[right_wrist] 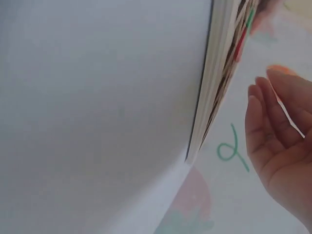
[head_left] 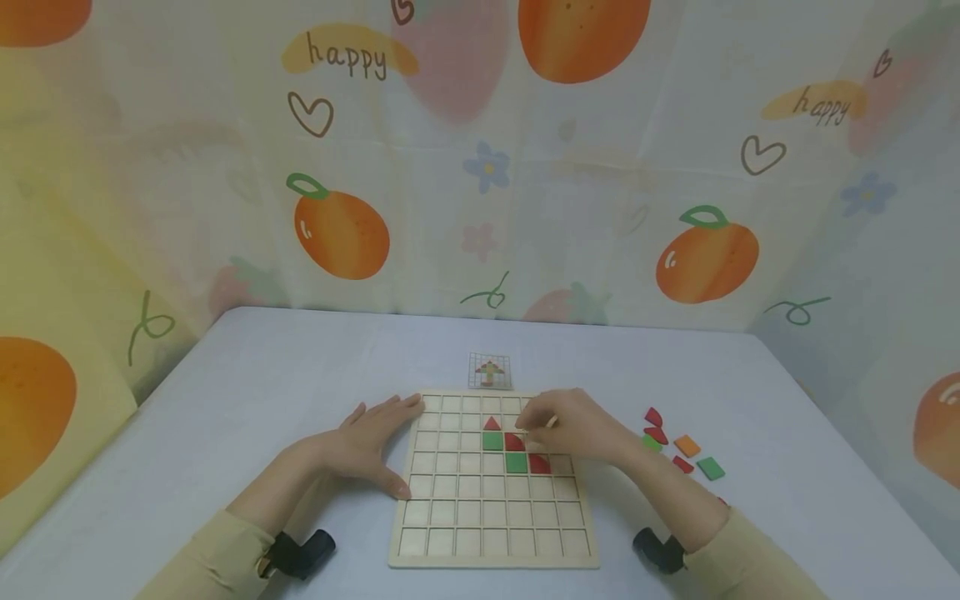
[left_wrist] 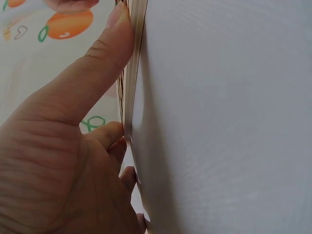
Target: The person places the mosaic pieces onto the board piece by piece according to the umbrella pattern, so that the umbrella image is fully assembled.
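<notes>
A pale wooden grid board [head_left: 468, 517] lies on the table. My left hand [head_left: 367, 446] rests at its left edge, fingers spread, with the thumb [left_wrist: 105, 58] against the board's side in the left wrist view. On the board sit a red triangle [head_left: 491, 424], two green squares, one [head_left: 492, 442] below the triangle and one [head_left: 516, 462] lower right, and two red curved-edged pieces [head_left: 513, 442] [head_left: 539, 463]. My right hand [head_left: 573, 425] hovers over the board's upper right, fingers bent loosely. No piece shows between its fingertips [right_wrist: 254, 92] in the right wrist view.
A small card with a gridded picture [head_left: 491, 372] stands behind the board. To the right lie several loose pieces, among them a red curved one [head_left: 653, 416], an orange square [head_left: 687, 446] and a green square [head_left: 711, 468]. A fruit-printed cloth [head_left: 570, 250] hangs behind the table.
</notes>
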A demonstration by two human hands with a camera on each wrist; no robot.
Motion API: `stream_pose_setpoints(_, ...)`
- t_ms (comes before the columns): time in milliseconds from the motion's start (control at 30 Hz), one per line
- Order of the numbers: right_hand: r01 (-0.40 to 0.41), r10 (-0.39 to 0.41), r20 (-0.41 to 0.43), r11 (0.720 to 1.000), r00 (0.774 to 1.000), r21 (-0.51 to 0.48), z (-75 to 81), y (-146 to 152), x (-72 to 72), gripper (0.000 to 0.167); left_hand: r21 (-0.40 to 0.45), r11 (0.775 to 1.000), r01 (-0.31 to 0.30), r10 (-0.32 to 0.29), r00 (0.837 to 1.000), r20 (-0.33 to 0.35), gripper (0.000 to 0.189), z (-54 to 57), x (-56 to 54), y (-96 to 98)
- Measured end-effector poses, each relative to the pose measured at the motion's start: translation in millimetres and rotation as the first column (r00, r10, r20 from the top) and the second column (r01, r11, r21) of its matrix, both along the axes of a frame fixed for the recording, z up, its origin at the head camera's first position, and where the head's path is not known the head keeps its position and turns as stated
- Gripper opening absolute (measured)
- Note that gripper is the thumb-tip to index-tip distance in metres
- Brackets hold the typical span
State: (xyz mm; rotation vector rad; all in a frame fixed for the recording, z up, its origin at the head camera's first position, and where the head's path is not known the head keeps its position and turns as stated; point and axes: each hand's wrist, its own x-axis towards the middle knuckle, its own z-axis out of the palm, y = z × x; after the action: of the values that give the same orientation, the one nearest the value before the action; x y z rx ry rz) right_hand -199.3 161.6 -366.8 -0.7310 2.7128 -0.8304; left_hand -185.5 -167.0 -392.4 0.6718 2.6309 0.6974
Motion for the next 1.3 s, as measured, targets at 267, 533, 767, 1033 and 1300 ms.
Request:
stream_pose_setpoints(267, 0.077, -0.079, -0.095, 0.997, 0.992, -0.019, 8.1, 36, -13.9, 0.017, -0.001, 1.0, -0.001, 0.001, 1.0, -0.004, 0.121, 0.5, 0.5, 0.1)
stream_pose_setpoints(533, 0.222, -0.22, -0.062, 0.974, 0.973, 0.031, 18.2, 90, -27.1, 0.023, -0.003, 1.0, -0.002, 0.002, 1.0, -0.004, 0.122, -2.8, -1.9, -1.5)
stream_pose_setpoints(767, 0.247, -0.246, -0.018, 0.967, 0.969, 0.06, 14.5, 134, -29.1, 0.025, -0.009, 1.0, -0.001, 0.001, 1.0, -0.003, 0.122, -3.3, -2.1, -2.9)
stream_pose_setpoints(1033, 0.239, -0.242, 0.039, 0.968, 0.969, 0.08, 9.5, 169, -23.7, 0.028, 0.006, 1.0, 0.012, -0.012, 1.0, -0.021, 0.122, -1.6, -0.5, -2.2)
stream_pose_setpoints(1300, 0.277, -0.3, 0.119, 0.945, 0.946, 0.175, 5.0, 190, -16.7, 0.034, 0.018, 1.0, 0.013, -0.013, 1.0, -0.012, 0.123, -6.3, -2.0, -2.7)
